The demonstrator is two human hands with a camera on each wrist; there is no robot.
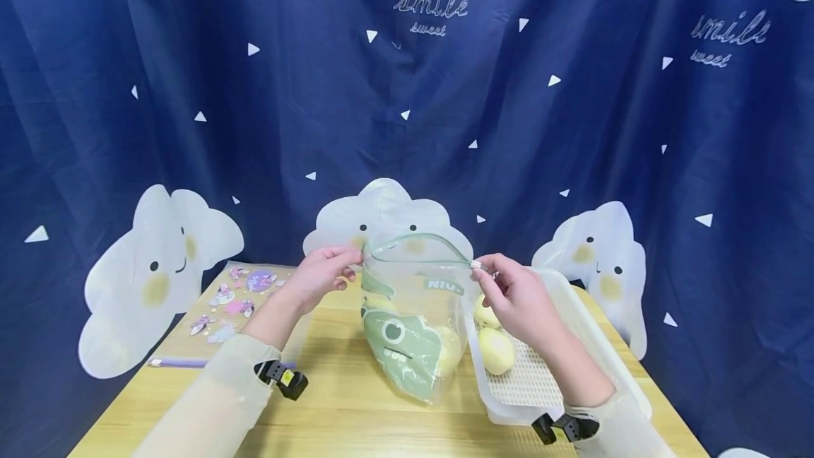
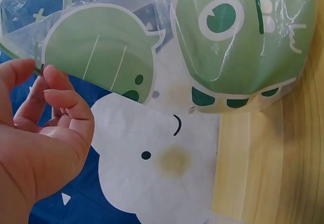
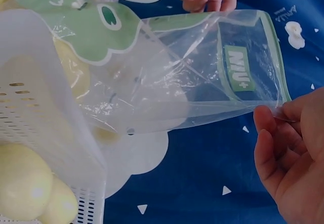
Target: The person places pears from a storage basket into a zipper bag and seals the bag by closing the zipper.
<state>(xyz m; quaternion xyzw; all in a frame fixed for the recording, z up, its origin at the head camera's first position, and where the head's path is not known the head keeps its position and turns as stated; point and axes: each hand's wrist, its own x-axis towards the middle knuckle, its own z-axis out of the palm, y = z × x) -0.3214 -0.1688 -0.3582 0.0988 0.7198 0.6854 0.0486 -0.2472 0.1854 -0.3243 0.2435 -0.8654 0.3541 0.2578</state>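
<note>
A clear zip bag (image 1: 402, 352) with a green cartoon print stands on the wooden table, its green-edged mouth spread apart. Pale yellow round fruit (image 1: 450, 350) shows through its side, low down. My left hand (image 1: 321, 276) pinches the left corner of the rim between thumb and forefinger; the left wrist view shows the same hand (image 2: 45, 127) at the bag's edge. At the opposite corner, by the white slider (image 1: 475, 264), my right hand (image 1: 518, 297) pinches the rim. In the right wrist view, that hand's fingers (image 3: 266, 153) are bent.
Right of the bag, close against it, a white perforated basket (image 1: 528, 384) holds pale yellow fruit (image 1: 496, 350). Flat at the left lies another clear bag (image 1: 210, 338) with pink and purple prints and a purple zip. A dark blue curtain (image 1: 407, 90) hangs behind the table (image 1: 337, 401).
</note>
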